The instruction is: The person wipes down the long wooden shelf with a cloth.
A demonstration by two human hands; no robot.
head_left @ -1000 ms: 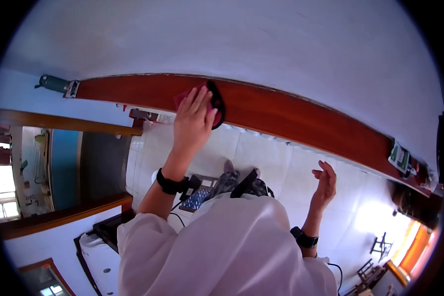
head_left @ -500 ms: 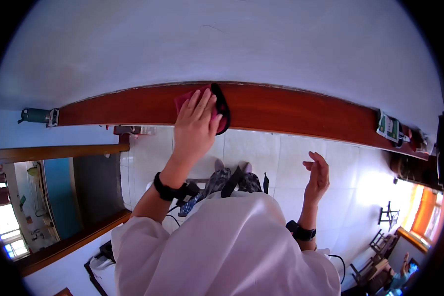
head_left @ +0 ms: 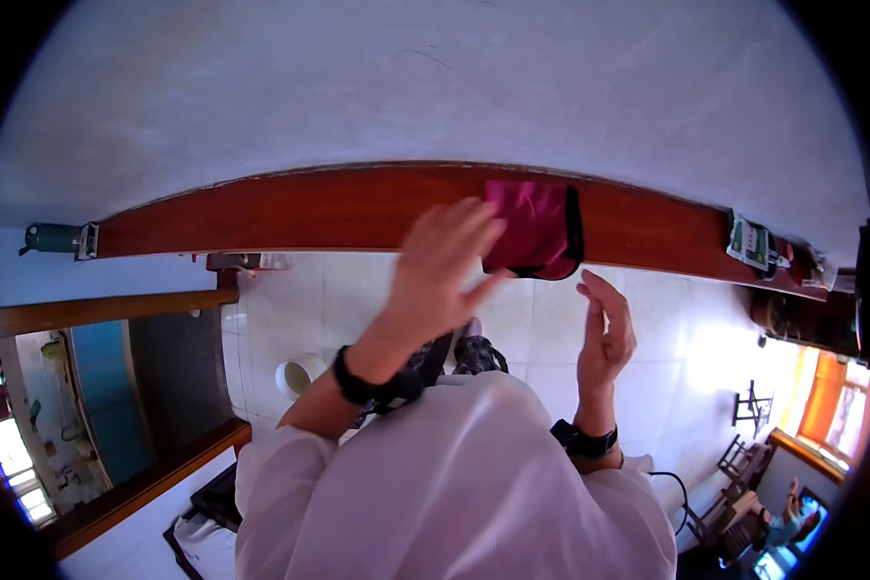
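A dark red cloth (head_left: 534, 227) with black edging lies spread on the reddish-brown wooden ledge (head_left: 329, 210), its lower edge hanging slightly over the front. My left hand (head_left: 442, 269), a little blurred, is at the cloth's left side with fingers stretched out and thumb apart. Its fingertips overlap the cloth's left edge in view; whether they touch it I cannot tell. My right hand (head_left: 606, 329) is below the cloth's lower right corner, fingers loosely bent and holding nothing. Both wrists carry black bands.
A pale wall (head_left: 435, 87) rises behind the ledge. A green bottle-like object (head_left: 53, 238) is at the far left end, a green and white packet (head_left: 748, 242) at the right. On the tiled floor stands a white bucket (head_left: 300, 375). Stools (head_left: 752, 406) and another person (head_left: 786, 522) are at lower right.
The cloth has moved right along the ledge and now lies flatter. My left hand, earlier pressed on it, has shifted right and is now at its left side. The white bucket has come into view.
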